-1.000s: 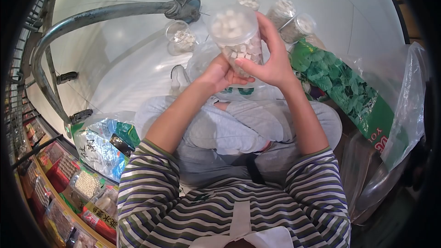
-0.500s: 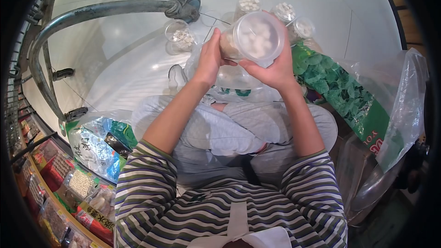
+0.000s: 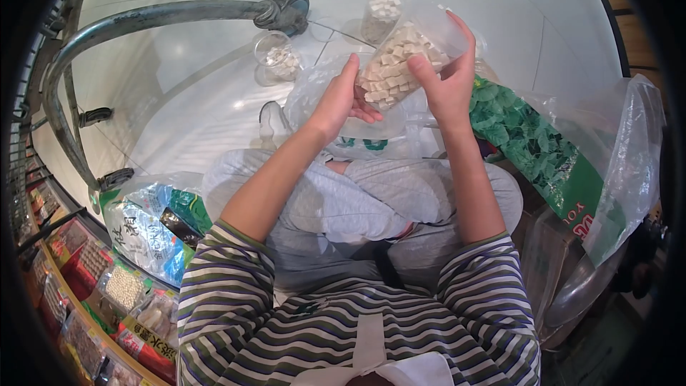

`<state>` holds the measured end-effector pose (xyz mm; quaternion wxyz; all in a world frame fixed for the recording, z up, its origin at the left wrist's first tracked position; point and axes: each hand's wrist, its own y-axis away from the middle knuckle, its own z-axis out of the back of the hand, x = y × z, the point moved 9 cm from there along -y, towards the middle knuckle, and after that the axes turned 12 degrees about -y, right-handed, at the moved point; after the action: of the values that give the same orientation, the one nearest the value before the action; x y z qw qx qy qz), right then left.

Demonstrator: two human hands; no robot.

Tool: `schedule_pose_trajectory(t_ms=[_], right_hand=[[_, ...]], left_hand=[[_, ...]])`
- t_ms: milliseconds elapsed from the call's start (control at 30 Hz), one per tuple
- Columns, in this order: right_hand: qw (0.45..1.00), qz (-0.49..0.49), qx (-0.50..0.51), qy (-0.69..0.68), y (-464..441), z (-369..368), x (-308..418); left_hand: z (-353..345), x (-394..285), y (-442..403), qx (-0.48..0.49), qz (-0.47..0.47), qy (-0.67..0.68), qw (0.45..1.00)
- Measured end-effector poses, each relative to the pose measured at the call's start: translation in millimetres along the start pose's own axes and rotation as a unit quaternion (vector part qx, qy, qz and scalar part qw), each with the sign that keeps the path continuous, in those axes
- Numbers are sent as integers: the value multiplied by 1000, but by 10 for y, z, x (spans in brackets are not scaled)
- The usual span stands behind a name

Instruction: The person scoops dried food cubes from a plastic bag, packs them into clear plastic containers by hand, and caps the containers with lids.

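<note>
A clear plastic tub (image 3: 397, 64) of pale cubes is held tilted above my crossed legs, its wide end up and to the right. My right hand (image 3: 450, 78) grips it near the wide end, thumb on the near side. My left hand (image 3: 346, 100) is at the lower left end, fingers apart, palm facing the tub; whether it touches is unclear. Beneath the hands lies a clear plastic bag (image 3: 382, 136) with green print. Behind the tub stands another filled tub (image 3: 381, 18). A smaller amount of pale pieces fills the tub (image 3: 279, 57) to the left.
A metal cart frame (image 3: 164, 18) with wheels curves across the left. A green leaf-printed bag (image 3: 536, 143) lies at right beside a clear bin (image 3: 550, 264). Packaged goods (image 3: 125, 286) line a shelf at lower left, near a blue-and-white package (image 3: 150, 232).
The held tub has turned from its round end facing me to a side view, with its wide end up and right. My right hand has moved slightly right.
</note>
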<state>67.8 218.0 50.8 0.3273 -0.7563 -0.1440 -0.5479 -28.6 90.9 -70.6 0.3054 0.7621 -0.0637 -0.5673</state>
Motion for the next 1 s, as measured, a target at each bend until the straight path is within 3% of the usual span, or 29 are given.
schedule_pose_trajectory(t_ms=[267, 333, 467, 533, 567, 633, 833, 900, 1000], right_hand=[[999, -16, -14, -26, -10, 54, -98], [999, -13, 10, 34, 6, 0, -84], [996, -13, 11, 85, 46, -1, -164], [975, 19, 9, 222, 58, 12, -104], [975, 22, 20, 220, 58, -12, -95], [968, 36, 13, 248, 21, -36, -48], [965, 31, 89, 246, -322, -566, -99], [936, 55, 134, 321, -490, -820, -222], [927, 1, 132, 350, -625, -980, -553]], left_hand=[[-49, -72, 82, 7, 14, -55, 998], [47, -129, 98, -75, -23, -65, 995], [191, 11, 11, -129, -50, -103, 985], [141, -105, 22, -138, -150, -432, 878], [170, -61, -1, -148, -150, -427, 880], [-117, 79, 19, 18, -52, -556, 829], [-404, 50, 131, 82, -160, -540, 822], [-391, 17, 177, 77, -161, -548, 817], [-390, 13, 213, 76, -161, -568, 804]])
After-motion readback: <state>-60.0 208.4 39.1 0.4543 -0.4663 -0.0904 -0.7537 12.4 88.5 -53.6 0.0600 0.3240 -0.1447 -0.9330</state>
